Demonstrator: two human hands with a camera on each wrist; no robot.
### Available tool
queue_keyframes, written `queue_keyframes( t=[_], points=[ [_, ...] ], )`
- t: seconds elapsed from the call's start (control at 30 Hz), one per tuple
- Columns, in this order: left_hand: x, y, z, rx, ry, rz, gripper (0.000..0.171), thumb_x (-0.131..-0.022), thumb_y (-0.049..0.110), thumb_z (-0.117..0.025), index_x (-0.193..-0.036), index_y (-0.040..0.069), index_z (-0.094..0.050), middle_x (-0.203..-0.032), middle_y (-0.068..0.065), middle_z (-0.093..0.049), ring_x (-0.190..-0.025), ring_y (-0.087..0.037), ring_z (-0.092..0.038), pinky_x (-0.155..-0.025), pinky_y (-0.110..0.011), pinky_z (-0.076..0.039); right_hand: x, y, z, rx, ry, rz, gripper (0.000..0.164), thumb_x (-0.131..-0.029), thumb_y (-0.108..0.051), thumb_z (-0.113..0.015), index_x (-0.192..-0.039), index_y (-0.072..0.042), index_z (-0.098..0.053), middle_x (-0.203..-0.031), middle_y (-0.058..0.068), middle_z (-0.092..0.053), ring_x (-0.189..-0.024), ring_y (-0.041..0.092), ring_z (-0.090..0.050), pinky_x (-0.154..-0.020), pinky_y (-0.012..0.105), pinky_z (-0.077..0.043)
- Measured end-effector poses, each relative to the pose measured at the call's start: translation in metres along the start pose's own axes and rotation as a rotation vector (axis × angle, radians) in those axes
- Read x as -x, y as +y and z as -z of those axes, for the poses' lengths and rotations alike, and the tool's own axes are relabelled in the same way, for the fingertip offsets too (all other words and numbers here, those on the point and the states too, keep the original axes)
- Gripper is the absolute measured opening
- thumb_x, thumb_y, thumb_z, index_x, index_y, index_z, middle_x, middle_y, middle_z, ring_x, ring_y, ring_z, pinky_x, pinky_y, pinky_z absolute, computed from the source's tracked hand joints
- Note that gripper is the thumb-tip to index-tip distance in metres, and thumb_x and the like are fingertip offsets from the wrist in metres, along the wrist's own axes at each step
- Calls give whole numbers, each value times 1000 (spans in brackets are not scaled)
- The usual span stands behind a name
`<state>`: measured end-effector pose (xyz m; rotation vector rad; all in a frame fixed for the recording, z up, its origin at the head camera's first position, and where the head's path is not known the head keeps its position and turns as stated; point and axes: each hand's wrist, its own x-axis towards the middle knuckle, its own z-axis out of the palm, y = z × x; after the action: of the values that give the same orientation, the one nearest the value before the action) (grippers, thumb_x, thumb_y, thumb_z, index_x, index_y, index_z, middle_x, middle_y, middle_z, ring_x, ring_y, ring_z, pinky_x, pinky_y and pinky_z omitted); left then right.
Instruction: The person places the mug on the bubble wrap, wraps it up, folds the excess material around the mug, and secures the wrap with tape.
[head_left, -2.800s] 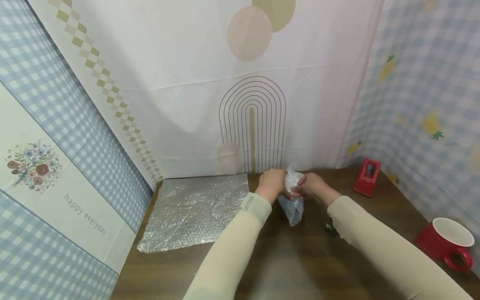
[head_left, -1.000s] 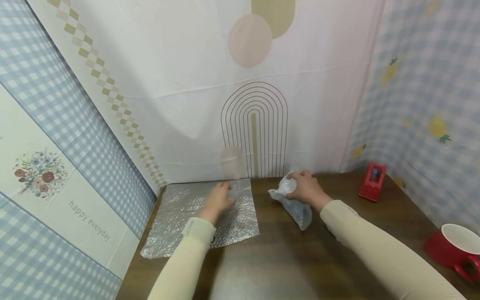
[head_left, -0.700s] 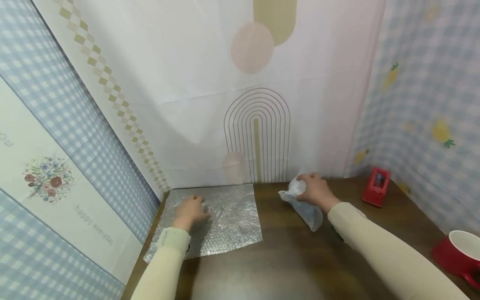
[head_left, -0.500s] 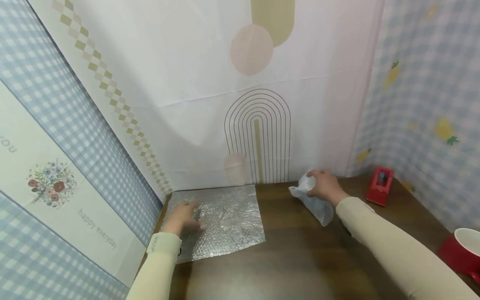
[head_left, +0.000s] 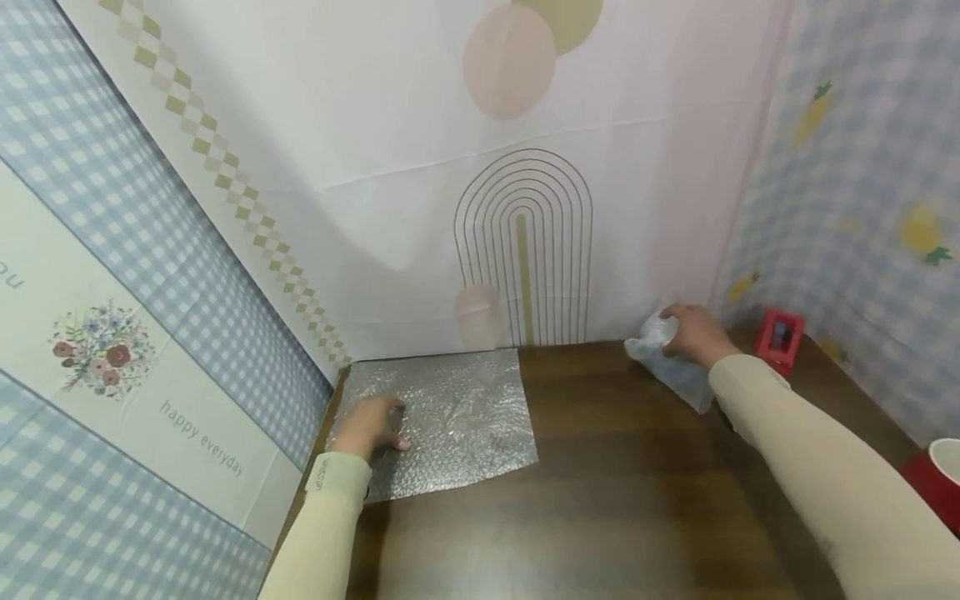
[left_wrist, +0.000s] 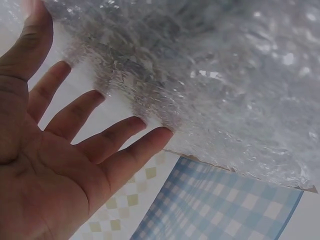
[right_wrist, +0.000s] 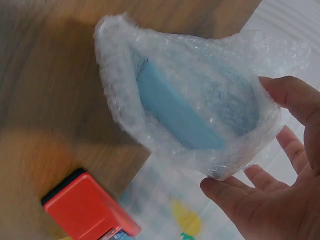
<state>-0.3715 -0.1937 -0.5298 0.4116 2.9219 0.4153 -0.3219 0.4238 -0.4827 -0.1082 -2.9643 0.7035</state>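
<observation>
My right hand [head_left: 696,335] holds a bubble-wrapped bundle [head_left: 678,379] at the back right of the table, thumb on one side and fingers on the other. Through the wrap's open end, the right wrist view shows a light blue, flat-sided object [right_wrist: 172,107]; its kind is mostly hidden. At the left, my left hand [head_left: 367,423] is over a flat sheet of bubble wrap [head_left: 465,417]. In the left wrist view its fingers [left_wrist: 135,155] are spread and relaxed, with the fingertips right at the sheet's surface and nothing gripped.
A red tape dispenser [head_left: 780,360] stands just right of the wrapped bundle, partly behind the right sleeve. Farther forward on the right is a red mug [head_left: 926,492] with a white inside, cut by the frame. Fabric hangings border the wooden table [head_left: 525,542] behind and on both sides.
The left hand has let go of the bundle and moved left over the bubble wrap sheet. The right hand has carried the bundle rightward, closer to the tape dispenser.
</observation>
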Motion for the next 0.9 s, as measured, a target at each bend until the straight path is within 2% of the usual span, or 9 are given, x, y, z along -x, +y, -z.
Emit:
queue_keyframes(
  t=[0.1, 0.17, 0.3, 0.4, 0.47, 0.57, 0.7, 0.83, 0.9],
  points=[
    [1, 3, 2, -12, -2, -3, 89, -71, 27, -106, -150, 7, -71, -155, -26, -69, -143, -54, -66, -121, -70, -54, -8, 11, 4, 6, -38, -40, 79, -76, -12, -92, -146, 8, -61, -148, 46, -59, -131, 61, -59, -105, 71, -55],
    [1, 3, 2, -22, 5, -12, 88, -70, 27, -106, -149, 7, -71, -155, -26, -70, -142, -54, -66, -121, -70, -54, -22, 31, -2, 22, -24, -52, 80, -74, -12, -92, -146, 6, -62, -146, 44, -62, -122, 57, -64, -98, 68, -57],
    [2, 1, 1, -26, 14, -20, 88, -69, 27, -107, -147, 7, -72, -153, -26, -71, -141, -53, -67, -120, -70, -54, -59, 89, -26, 28, 57, -35, 79, -68, -17, -94, -140, 0, -67, -136, 38, -70, -108, 49, -66, -86, 62, -56],
    [-8, -10, -8, -33, 35, -38, 88, -67, 30, -108, -145, 9, -74, -149, -25, -74, -136, -53, -70, -116, -72, -56, -69, 104, -31, 25, 91, -65, 79, -67, -17, -95, -140, -2, -69, -136, 36, -72, -112, 50, -68, -92, 65, -56],
    [-6, -11, -8, -42, 35, -41, 87, -67, 31, -108, -144, 10, -74, -148, -25, -75, -134, -53, -71, -115, -73, -56, -58, 87, -24, 8, 68, -82, 81, -72, -15, -93, -145, 4, -64, -140, 41, -66, -120, 56, -65, -99, 69, -56],
    [-3, -11, -7, -43, 32, -33, 87, -67, 31, -108, -145, 10, -74, -148, -24, -75, -135, -53, -70, -116, -72, -56, -26, 39, -9, 15, 38, -132, 80, -82, -12, -87, -152, 9, -55, -150, 46, -55, -134, 64, -57, -111, 76, -51],
    [5, 2, 3, -32, 24, -7, 84, -70, 26, -106, -145, 9, -74, -150, -24, -74, -139, -53, -68, -120, -69, -55, 12, -8, 1, 73, 70, -111, 76, -92, -12, -79, -157, 11, -47, -155, 49, -41, -141, 71, -44, -110, 85, -46],
    [6, 10, 5, -41, 22, 8, 82, -70, 26, -105, -145, 10, -74, -150, -25, -74, -139, -53, -69, -119, -69, -56, 24, -35, -4, 165, 163, 28, 73, -93, -13, -82, -157, 5, -52, -161, 48, -40, -149, 70, -37, -112, 91, -39],
    [6, 11, 5, -42, 14, 22, 81, -71, 25, -105, -145, 10, -74, -150, -25, -74, -139, -53, -68, -119, -69, -56, 25, -50, -8, 170, 148, 121, 73, -93, -13, -85, -156, 5, -53, -164, 47, -41, -153, 68, -36, -115, 91, -38]
  ],
)
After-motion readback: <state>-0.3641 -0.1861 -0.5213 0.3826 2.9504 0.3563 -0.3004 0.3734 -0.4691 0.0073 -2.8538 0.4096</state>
